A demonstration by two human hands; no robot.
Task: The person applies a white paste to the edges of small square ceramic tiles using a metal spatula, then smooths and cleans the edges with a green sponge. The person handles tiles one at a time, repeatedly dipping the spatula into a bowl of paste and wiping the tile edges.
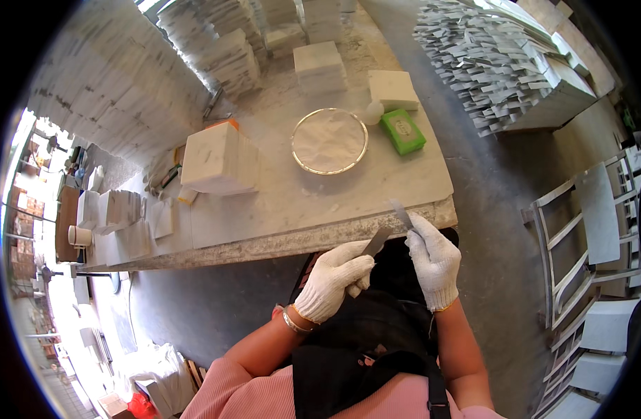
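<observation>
Both my hands wear white knitted gloves and are held close together in front of the table's near edge. My left hand (336,277) is closed on a flat dark grey blade (378,241) that points up and right. Between the fingers of my right hand (432,260) is a thin lighter grey blade (400,212), its tip angled up and left. The two blades are apart. Past them on the stone table (264,216) stands a round dish (327,172) with a shiny rim and white powder in it. To its right sits a green box (403,133) beside a small white round object (374,112).
A stack of white marble tiles (210,160) stands left of the dish; smaller stacks (320,64) and a white block (392,89) lie behind. Tall tile stacks (118,91) fill the far left. A pile of stone strips (484,70) and metal racks (579,237) stand at right.
</observation>
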